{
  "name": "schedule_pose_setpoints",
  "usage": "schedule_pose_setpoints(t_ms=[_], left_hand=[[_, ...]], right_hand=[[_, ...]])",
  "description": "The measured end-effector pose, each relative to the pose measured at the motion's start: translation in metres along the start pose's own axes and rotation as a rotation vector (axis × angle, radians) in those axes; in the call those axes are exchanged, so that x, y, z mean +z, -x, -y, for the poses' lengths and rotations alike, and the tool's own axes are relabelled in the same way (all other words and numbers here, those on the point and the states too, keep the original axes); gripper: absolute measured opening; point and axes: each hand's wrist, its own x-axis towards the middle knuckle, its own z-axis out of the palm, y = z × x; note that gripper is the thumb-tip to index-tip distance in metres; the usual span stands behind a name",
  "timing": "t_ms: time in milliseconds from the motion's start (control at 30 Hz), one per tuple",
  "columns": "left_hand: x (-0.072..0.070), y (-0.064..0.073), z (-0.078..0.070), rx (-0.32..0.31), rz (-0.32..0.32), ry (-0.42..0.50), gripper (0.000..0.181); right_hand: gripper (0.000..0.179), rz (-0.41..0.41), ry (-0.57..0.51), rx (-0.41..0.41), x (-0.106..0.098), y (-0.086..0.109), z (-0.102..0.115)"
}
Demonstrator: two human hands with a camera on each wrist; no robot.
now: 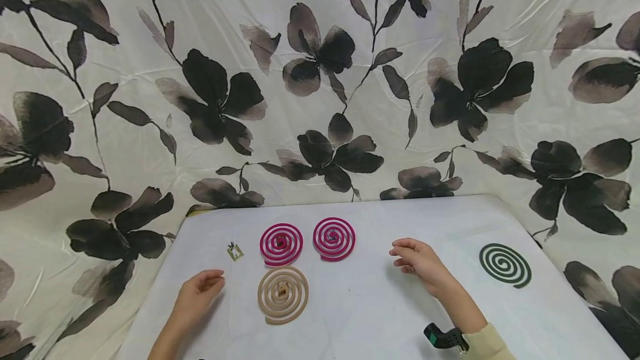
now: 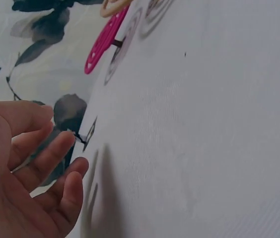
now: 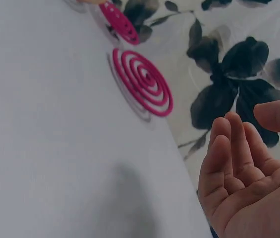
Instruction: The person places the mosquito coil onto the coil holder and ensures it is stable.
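Observation:
Over the near left of the white table, my left hand [image 1: 198, 294] holds nothing, its fingers loosely bent; its palm [image 2: 3, 198] shows in the left wrist view. Close by lie a small metal coil stand [image 1: 235, 252] and a tan mosquito coil [image 1: 283, 291]. Two pink mosquito coils, one on the left [image 1: 281, 243] and one on the right [image 1: 333, 236], sit farther back. The pink and tan coils are raised above the cloth. Right of them, my right hand [image 1: 421, 264] hovers with relaxed fingers and nothing in it. Farther right is a dark green mosquito coil [image 1: 505, 264].
A white cloth covers the table [image 1: 360, 315]. Behind it hangs a pale curtain [image 1: 400, 115] with dark flowers. A black strap device [image 1: 445, 339] is on the right wrist, below a light yellow sleeve [image 1: 487, 344].

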Motion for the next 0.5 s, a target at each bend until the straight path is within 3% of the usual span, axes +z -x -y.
schedule_pose_setpoints(t_ms=[500], left_hand=[[-0.004, -0.021, 0.006, 0.015, -0.010, -0.133, 0.031]], right_hand=[[0.043, -0.116, -0.038, 0.038, -0.066, 0.031, -0.015]])
